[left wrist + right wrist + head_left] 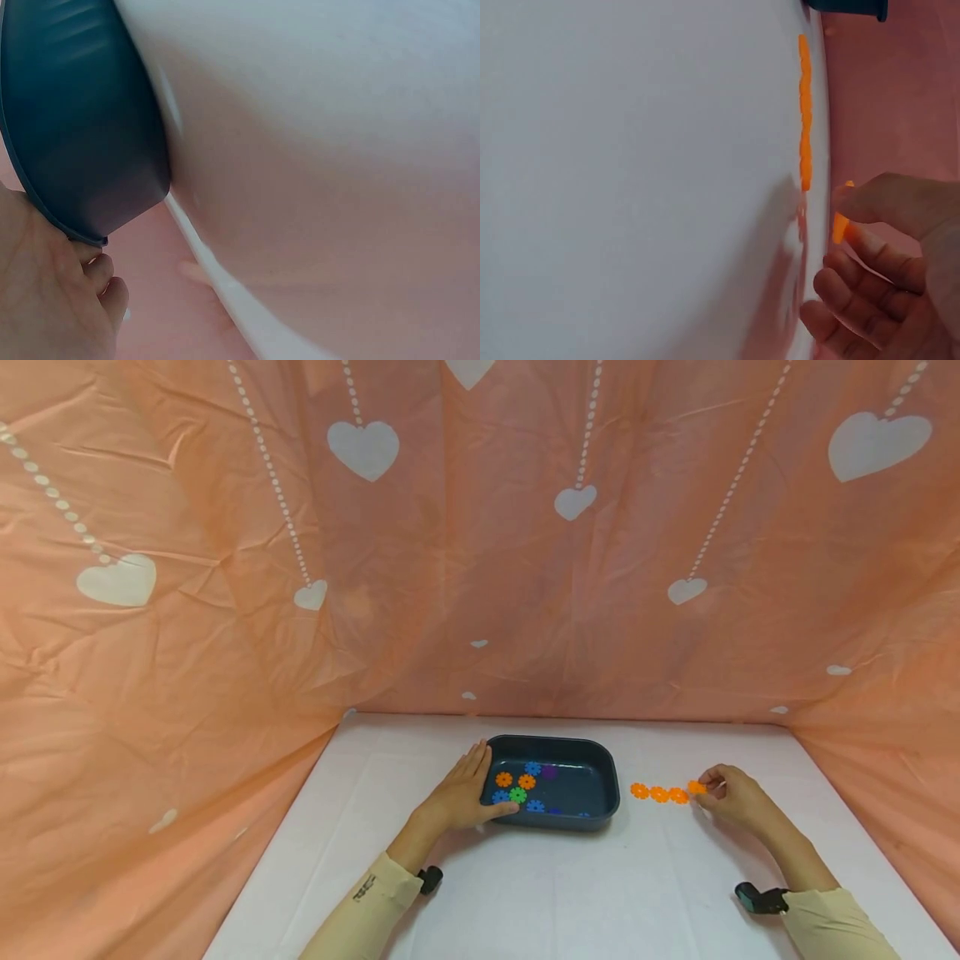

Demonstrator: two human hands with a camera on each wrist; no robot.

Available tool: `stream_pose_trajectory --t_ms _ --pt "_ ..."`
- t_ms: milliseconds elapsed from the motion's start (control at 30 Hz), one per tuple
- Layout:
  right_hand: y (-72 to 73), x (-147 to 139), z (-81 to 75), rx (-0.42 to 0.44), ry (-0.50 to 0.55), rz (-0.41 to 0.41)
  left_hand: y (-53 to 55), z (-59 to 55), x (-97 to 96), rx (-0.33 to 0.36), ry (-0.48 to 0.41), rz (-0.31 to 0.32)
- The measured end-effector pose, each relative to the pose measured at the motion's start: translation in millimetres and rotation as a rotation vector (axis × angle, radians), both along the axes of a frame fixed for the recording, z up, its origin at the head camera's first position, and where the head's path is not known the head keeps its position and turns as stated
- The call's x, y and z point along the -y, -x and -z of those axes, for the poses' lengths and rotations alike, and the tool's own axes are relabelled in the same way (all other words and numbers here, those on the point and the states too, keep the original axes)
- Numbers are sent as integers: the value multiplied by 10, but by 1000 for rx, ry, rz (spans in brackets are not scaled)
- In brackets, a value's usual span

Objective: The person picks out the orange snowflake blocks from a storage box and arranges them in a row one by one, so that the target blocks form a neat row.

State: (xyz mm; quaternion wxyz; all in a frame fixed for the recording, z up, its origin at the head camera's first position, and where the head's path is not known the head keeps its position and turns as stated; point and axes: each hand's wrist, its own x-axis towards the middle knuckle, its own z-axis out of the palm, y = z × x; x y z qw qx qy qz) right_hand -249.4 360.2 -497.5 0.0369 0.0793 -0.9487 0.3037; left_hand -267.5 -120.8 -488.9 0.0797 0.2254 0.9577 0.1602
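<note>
My left hand rests against the left end of a dark blue tray, fingers stretched along the rim and thumb across the front left edge. Inside the tray lie several flower-shaped plastic discs, among them a green disc and an orange disc. To the right of the tray, my right hand pinches another orange flower disc between thumb and index finger, its other fingers loosely bent. Just left of that hand, a row of orange flower discs lies on the table.
A white cloth covers the table. Behind and at both sides hangs an orange curtain with white hearts. Each wrist wears a small black camera, such as the right wrist camera.
</note>
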Motion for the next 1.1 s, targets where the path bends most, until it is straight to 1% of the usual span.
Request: stream_pose_trajectory --t_ms 133,233,733,800,967,1100 --pt "5 -15 17 62 2 16 -2 -5 -2 3 -3 0" --pt "10 -19 37 80 -2 22 -4 -11 -2 3 -2 -1" --pt "21 -15 87 35 10 1 -15 -17 3 9 2 -4" --pt "21 -14 87 34 12 4 -21 -23 2 9 1 -7" --pt "18 -13 74 63 15 15 -29 -38 -3 9 2 -10" --pt "18 -17 78 57 21 13 -24 -35 -2 10 8 -10"
